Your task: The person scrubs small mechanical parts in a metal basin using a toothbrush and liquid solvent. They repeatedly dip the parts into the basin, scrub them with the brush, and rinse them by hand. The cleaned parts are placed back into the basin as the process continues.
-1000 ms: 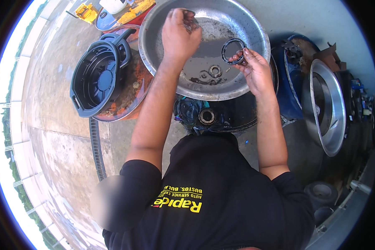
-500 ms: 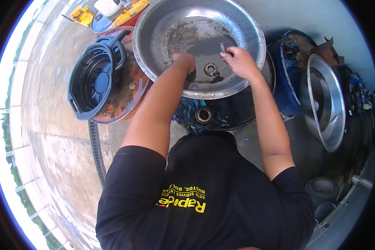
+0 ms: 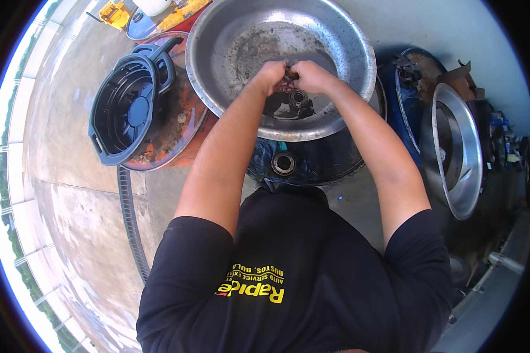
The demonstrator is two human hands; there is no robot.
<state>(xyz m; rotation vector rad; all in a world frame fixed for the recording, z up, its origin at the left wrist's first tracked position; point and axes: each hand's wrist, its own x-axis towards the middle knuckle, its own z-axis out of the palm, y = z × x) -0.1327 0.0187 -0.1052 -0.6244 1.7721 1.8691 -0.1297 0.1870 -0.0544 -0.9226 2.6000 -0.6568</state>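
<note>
over the metal basin, the left hand and right hand meet with fingers curled inward; i cannot tell exactly what they grip, since the dark piece between them is mostly hidden. just on the near side of the right hand, a ring-shaped part sits in the dark liquid. good handling here seems to call for low wrists, a firm fingertip pinch against oily slip, and drips kept inside the rim.
</note>
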